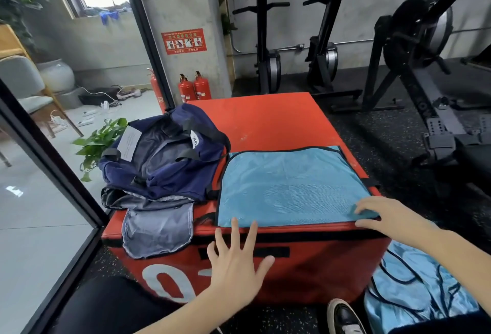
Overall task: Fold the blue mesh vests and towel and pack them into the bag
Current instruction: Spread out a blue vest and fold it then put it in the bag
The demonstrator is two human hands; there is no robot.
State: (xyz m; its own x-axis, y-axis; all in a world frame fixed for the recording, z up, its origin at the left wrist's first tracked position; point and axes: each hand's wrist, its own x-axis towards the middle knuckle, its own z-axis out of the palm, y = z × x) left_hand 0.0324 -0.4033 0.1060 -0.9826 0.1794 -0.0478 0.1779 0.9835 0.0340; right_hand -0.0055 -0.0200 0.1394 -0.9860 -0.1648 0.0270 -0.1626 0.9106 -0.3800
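A light blue mesh vest (289, 187) with black trim lies flat and folded on the right half of a red padded box (265, 118). My left hand (236, 262) hovers over the box's front edge, fingers spread, fingertips at the vest's near left edge. My right hand (390, 216) rests on the vest's near right corner, fingers apart. A navy bag (170, 158) sits open on the box's left side, its grey-lined flap (159, 227) hanging over the front. More blue mesh vests (414, 293) lie in a heap on the floor at lower right. No towel is visible.
A glass partition with a black frame (53, 163) runs along the left. A potted plant (101, 142) stands behind the bag. Red fire extinguishers (195, 89) stand by a concrete pillar. Black rowing machines (414, 68) fill the back right. My shoe (342, 317) is near the box.
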